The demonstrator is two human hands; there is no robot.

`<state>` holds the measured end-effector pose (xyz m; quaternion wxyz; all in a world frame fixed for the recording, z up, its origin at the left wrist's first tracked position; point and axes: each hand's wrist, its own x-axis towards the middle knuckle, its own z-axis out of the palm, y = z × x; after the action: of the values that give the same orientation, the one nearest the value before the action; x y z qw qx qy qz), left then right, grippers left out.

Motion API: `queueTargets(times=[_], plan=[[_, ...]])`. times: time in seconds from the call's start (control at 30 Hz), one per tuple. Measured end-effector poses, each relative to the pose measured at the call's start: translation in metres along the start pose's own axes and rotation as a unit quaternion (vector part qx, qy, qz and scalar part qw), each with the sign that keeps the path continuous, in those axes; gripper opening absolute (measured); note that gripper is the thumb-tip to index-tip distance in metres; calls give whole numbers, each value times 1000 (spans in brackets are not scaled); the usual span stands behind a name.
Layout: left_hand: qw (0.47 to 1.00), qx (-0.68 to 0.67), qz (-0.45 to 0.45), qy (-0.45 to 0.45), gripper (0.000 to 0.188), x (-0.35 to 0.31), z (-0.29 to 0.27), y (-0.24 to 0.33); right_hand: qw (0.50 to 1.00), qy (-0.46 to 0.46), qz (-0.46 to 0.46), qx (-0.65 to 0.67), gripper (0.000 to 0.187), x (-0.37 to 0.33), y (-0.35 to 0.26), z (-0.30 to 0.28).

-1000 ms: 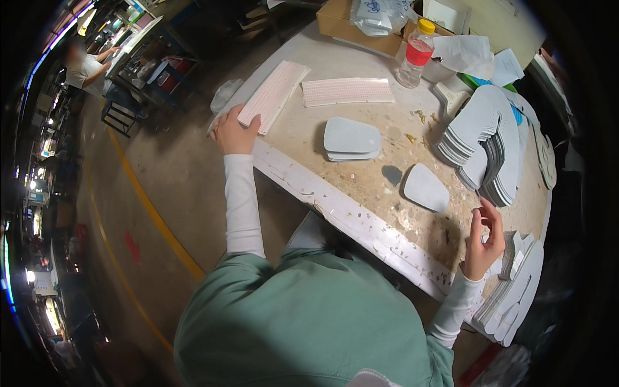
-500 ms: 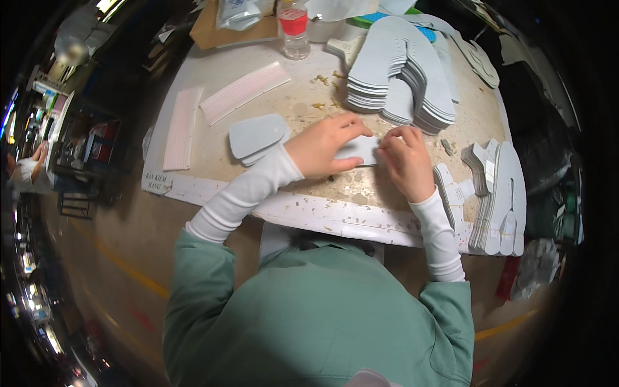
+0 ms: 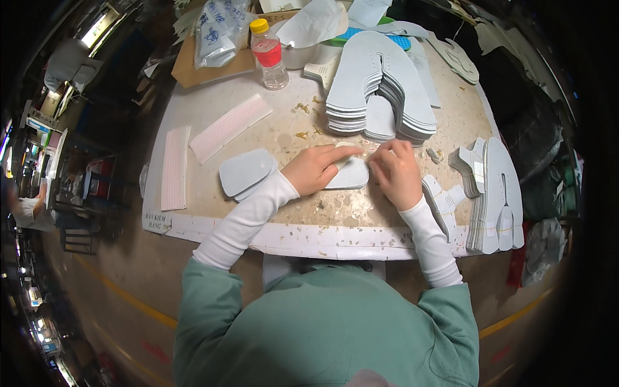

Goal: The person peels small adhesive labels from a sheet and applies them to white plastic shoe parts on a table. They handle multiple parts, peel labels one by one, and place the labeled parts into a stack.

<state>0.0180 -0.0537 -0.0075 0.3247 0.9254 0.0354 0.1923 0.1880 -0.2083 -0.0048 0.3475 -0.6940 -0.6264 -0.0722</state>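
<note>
A small stack of light grey pieces with rounded ends [image 3: 349, 174] lies on the table in front of me. My left hand [image 3: 314, 170] holds it from the left, index finger stretched along the far edge and thumb at the near side. Close to the stack's right end is my right hand [image 3: 396, 173], thumb and fingertips drawn together in a pinch. Whatever may be between those fingertips is too small to make out. Left of my left wrist, similar grey rounded pieces [image 3: 245, 171] lie overlapping, partly under the white cuff.
A tall stack of grey horseshoe-shaped pieces [image 3: 412, 106] stands beyond my hands. More cut stacks [image 3: 493, 200] lie at right. Pink-striped strips [image 3: 231, 128], a yellow-capped bottle [image 3: 269, 58] and a cardboard box [image 3: 187, 68] are at left and back. Yellowish scraps [image 3: 302, 135] litter the worn tabletop.
The whole view has shifted, so the table sits lower in the picture. My left index finger has straightened over the stack, and my right fingertips have come slightly away from its right end.
</note>
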Motion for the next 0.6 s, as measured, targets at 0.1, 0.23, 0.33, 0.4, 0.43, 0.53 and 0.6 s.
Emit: queueTargets(times=[0.1, 0.23, 0.33, 0.4, 0.43, 0.53, 0.6], plan=[[999, 21, 26, 29, 49, -1, 5, 3, 998, -34, -10, 59, 10, -3, -5, 4], [999, 34, -5, 18, 44, -2, 9, 8, 1000, -18, -20, -4, 6, -5, -8, 12], [1000, 12, -19, 11, 41, -2, 7, 7, 1000, 8, 19, -7, 8, -3, -1, 10], [999, -13, -14, 38, 38, -2, 8, 6, 999, 19, 45, 17, 12, -2, 4, 5], [999, 25, -29, 29, 38, -3, 9, 6, 997, 26, 58, 32, 14, -2, 5, 3], [996, 81, -44, 15, 38, -4, 12, 6, 980, -25, 133, 143, 26, -4, 3, -1], [997, 60, -15, 43, 37, -4, 14, 7, 965, -63, 145, 209, 30, -5, -3, 2]])
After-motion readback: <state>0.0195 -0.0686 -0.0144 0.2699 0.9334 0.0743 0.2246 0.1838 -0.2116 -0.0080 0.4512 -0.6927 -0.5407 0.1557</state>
